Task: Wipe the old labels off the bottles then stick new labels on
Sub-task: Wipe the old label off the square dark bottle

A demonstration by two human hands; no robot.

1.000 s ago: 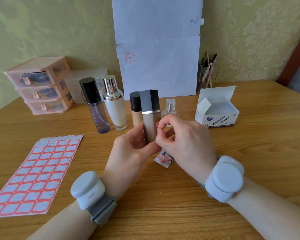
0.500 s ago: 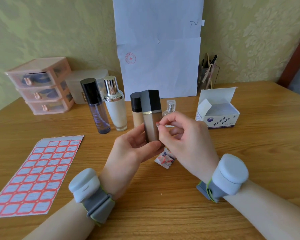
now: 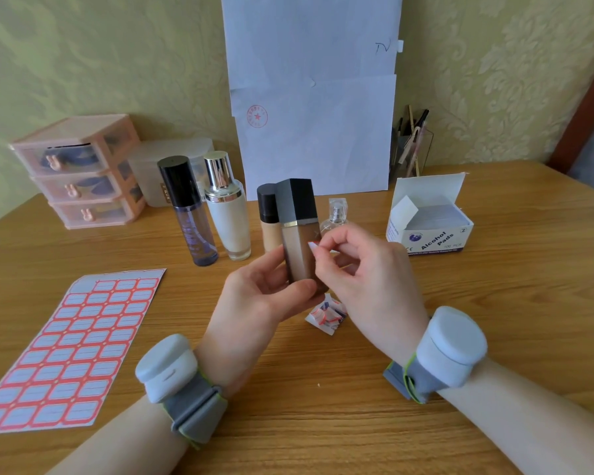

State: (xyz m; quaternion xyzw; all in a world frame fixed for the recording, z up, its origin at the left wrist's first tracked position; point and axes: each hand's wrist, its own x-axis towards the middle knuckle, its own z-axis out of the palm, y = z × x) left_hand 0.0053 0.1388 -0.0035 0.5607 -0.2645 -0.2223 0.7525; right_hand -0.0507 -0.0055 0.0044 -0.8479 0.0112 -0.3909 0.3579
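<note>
Brown bottle (image 3: pixel 299 258), upright with long axis vertical, gripped low by the left hand (image 3: pixel 254 303) above the surface (image 3: pixel 323 406); right hand (image 3: pixel 371 272), just beside it, pinches a small red-edged label (image 3: pixel 312 246) touching its right edge.

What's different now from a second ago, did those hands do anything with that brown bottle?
The right hand, pinching at the front of the brown bottle a second ago, has drawn slightly right, and a small red-edged label now shows in its pinch at the bottle's edge. The left hand holds the bottle upright as before. The label sheet and the crumpled scraps have not moved.
</note>
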